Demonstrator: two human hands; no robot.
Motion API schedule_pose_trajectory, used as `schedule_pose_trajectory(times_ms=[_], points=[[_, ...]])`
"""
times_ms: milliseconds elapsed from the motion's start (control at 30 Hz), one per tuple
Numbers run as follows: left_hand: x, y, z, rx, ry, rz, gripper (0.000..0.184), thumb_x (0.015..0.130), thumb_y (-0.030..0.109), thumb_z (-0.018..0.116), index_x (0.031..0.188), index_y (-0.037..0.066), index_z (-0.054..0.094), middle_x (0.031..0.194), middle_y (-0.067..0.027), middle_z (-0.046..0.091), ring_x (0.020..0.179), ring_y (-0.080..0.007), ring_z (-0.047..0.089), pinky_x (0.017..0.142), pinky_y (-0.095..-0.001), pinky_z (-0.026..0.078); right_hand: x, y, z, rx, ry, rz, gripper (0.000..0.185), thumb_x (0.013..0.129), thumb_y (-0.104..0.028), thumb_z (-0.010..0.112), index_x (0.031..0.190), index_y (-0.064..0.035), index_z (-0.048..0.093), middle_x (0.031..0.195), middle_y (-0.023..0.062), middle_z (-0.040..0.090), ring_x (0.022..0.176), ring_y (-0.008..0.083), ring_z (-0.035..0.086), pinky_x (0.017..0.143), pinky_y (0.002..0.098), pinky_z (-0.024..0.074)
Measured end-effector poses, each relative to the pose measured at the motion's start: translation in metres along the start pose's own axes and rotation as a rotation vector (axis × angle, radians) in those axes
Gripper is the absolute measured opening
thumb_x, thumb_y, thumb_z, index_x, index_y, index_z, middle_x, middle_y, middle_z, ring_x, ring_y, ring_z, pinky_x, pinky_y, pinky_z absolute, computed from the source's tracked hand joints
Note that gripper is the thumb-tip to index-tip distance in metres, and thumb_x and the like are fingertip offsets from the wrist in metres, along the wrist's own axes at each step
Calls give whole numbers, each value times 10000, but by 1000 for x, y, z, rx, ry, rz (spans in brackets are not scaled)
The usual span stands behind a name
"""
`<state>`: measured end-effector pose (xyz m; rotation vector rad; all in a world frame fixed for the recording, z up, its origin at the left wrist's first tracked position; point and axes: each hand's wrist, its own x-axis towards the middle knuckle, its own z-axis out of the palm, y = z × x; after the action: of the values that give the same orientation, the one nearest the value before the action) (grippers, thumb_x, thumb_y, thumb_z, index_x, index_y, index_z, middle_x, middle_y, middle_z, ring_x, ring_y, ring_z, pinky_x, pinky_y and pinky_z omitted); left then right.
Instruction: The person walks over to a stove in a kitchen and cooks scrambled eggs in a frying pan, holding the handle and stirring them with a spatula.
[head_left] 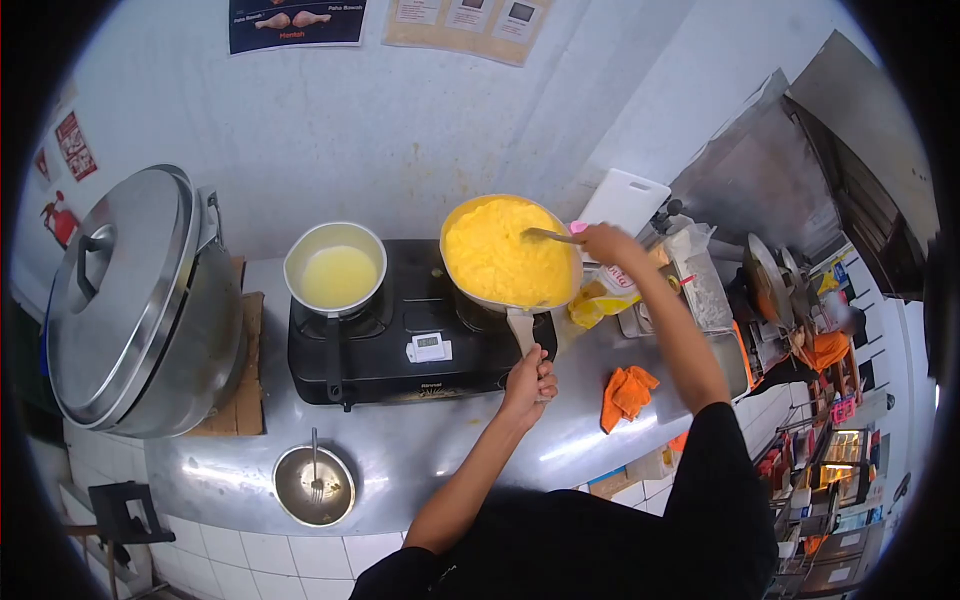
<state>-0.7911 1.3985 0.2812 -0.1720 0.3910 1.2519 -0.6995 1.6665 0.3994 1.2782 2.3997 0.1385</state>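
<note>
A pan of thick yellow food (500,250) sits over the right burner of a black two-burner stove (425,375). My left hand (528,387) is wrapped round the pan's handle (521,330), at the end nearest me. In my right hand (610,246) is a utensil (552,236), gripped above the pan's right rim, its far end in the yellow food. On the left burner stands a smaller pot (335,270) with pale yellow liquid, its handle toward me. A small white digital device (429,347) lies on the stove between the burners.
A large lidded metal pot (150,310) stands at the left on cardboard (250,370). Near the front edge is a metal bowl (313,485) with a fork. An orange cloth (628,395), a yellow packet (600,300) and a white board (625,200) are to the right.
</note>
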Motion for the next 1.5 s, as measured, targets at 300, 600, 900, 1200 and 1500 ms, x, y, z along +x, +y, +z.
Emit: schedule_pose_trajectory(times_ms=[300,600,900,1200,1500], points=[[2,-3,-1,6,12,27,214,953,332,495,963,125,443,667,43,370,472,-43,296,429,-200,265,26,-23,-62,-308,247,-87,207,835,-192,531,976,-96,648,963,125,665,908,311,642,762,403,524],[-2,-2,5,-4,39,66,250,954,363,491,962,116,454,670,41,374,472,-40,298,420,-196,262,-13,-22,-17,-384,26,-43,203,824,-166,516,930,-74,663,922,163,672,850,287,671,657,409,541],[2,0,2,36,34,43,268,958,388,472,967,123,437,665,44,374,470,-41,298,415,-203,268,0,-7,-47,-1,-812,45,249,884,-271,474,840,-59,598,710,55,601,505,138,492,455,314,429],[1,1,2,92,34,39,276,961,374,463,993,103,420,648,46,363,475,-48,282,427,-202,243,-7,-17,-29,307,-804,23,264,898,-303,463,839,-63,556,651,35,546,430,107,398,382,269,358],[-1,3,1,98,26,12,278,954,373,485,996,104,427,646,45,363,480,-50,283,434,-206,255,5,-41,-13,-111,-284,-282,405,833,-368,566,1097,-71,642,926,108,684,894,307,638,781,422,496]])
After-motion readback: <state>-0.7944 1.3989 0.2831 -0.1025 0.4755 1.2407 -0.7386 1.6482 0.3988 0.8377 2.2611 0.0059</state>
